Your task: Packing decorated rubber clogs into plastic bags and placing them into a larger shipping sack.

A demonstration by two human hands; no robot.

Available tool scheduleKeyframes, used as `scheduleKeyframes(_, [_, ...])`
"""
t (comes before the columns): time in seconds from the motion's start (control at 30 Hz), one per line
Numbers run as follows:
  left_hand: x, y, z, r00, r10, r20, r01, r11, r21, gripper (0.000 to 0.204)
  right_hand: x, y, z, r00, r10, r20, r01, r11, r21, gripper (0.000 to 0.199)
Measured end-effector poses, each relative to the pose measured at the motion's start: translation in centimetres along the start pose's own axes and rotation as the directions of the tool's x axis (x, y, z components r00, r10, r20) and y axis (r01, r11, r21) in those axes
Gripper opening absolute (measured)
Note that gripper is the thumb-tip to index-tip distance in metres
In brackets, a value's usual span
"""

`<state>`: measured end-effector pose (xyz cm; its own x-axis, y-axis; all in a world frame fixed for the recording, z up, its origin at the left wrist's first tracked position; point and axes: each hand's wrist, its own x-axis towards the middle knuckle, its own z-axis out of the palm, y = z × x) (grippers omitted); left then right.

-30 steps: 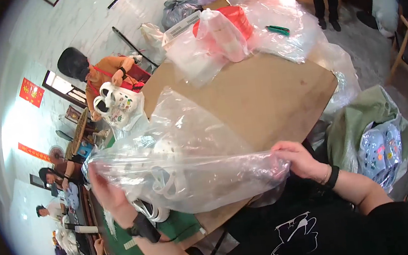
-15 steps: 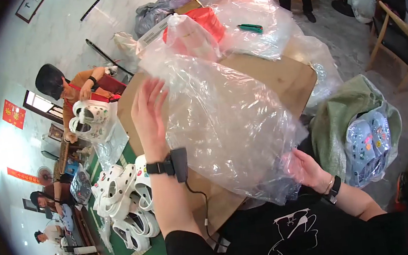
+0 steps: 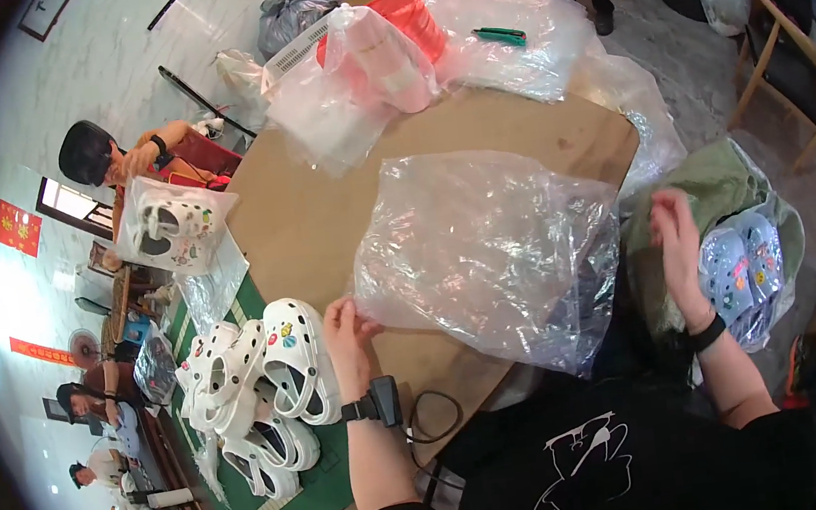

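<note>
A large clear plastic bag [image 3: 488, 246] lies spread over the brown tabletop [image 3: 293, 218], its right part reaching past the near edge. My left hand [image 3: 347, 337] is closed at the bag's left edge, thumb and fingers pinching the film. Raised to the right of the bag, my right hand [image 3: 678, 254] is apart from it, fingers loosely bent and holding nothing. White clogs [image 3: 301, 358] with colourful charms are piled left of my left hand, on a green cutting mat [image 3: 316, 507].
At the right, a green woven sack [image 3: 652, 277] holds bagged light-blue clogs [image 3: 740, 268]. Farther back are a pink wrapped roll [image 3: 387, 66], stacked plastic film and a green cutter [image 3: 500, 36]. Across the table, a person [image 3: 116, 167] holds bagged white clogs [image 3: 173, 226].
The bag has come down flat onto the table. My left hand has moved down to its left edge; my right hand has let go and risen to the right.
</note>
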<state>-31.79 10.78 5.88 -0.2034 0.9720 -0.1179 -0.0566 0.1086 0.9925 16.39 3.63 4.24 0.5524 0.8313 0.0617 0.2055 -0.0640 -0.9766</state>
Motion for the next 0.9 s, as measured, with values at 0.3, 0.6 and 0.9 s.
scheduleKeyframes(0.3, [0.6,2.4,-1.2,0.955,0.295,-0.033,-0.211,0.753,0.623,0.015,6.9,-8.1,20.5,0.117,-0.66,0.742,0.92,0.353,0.169,0.042])
scheduleKeyframes(0.6, [1.4,5.3,-2.7,0.79,0.606,-0.094,-0.26,0.47,0.843,0.035,9.4,-4.5,21.7,0.327,-0.528,0.784,0.833,0.553,0.024,0.05])
scheduleKeyframes(0.9, [-5.3,-1.0,1.0,0.902,0.049,0.429,-0.429,0.21,0.878,0.074,5.1,-2.5,15.0,0.27,-0.425,0.864,0.938,0.32,-0.136,0.06])
